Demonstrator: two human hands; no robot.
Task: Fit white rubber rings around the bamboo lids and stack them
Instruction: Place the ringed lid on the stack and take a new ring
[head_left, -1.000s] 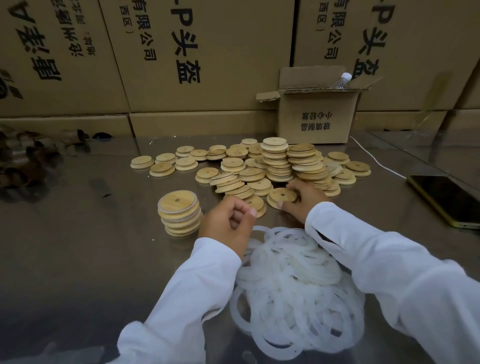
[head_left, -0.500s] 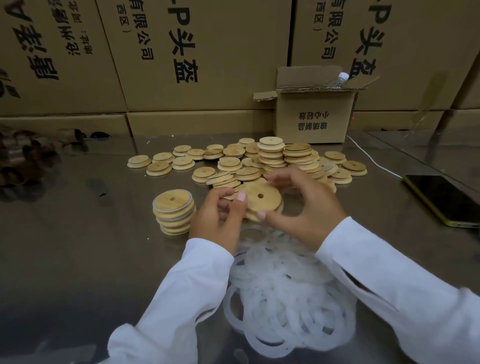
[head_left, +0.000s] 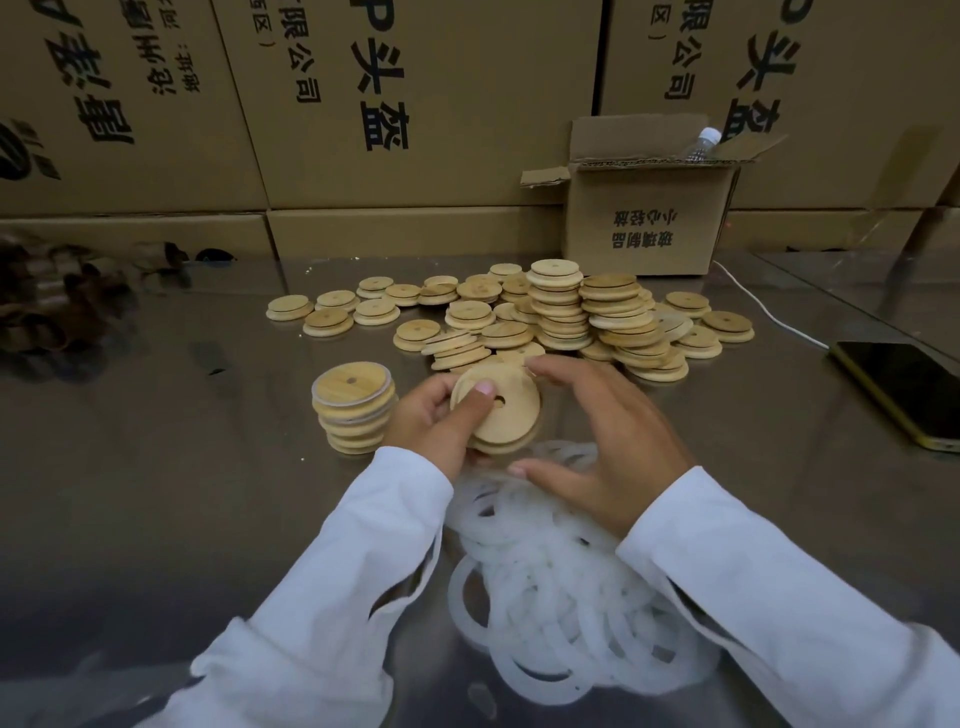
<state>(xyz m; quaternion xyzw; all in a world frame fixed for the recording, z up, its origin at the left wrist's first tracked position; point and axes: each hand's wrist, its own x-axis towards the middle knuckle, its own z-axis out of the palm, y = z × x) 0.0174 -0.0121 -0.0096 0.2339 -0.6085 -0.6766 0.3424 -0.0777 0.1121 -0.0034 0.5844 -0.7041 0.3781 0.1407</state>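
A bamboo lid (head_left: 506, 421) is gripped by the left hand (head_left: 428, 423) above the surface (head_left: 156, 493). The fingers of the right hand (head_left: 602, 441) are spread loosely beside it, with nothing evidently clasped. A short ringed stack (head_left: 353, 410) is completed at left. Many bare lids (head_left: 561, 312) far off and a heap of white rubber rings (head_left: 561, 597) nearby remain.

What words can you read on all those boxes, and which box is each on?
"头盔": middle big carton, large black print.
"限公司": same carton, smaller, top cut off.
"头盔" and "限公司": right big carton.
"玻璃制品" "小心轻放": small open box, upside down.
Too skewed to read surely: print on the left big carton.
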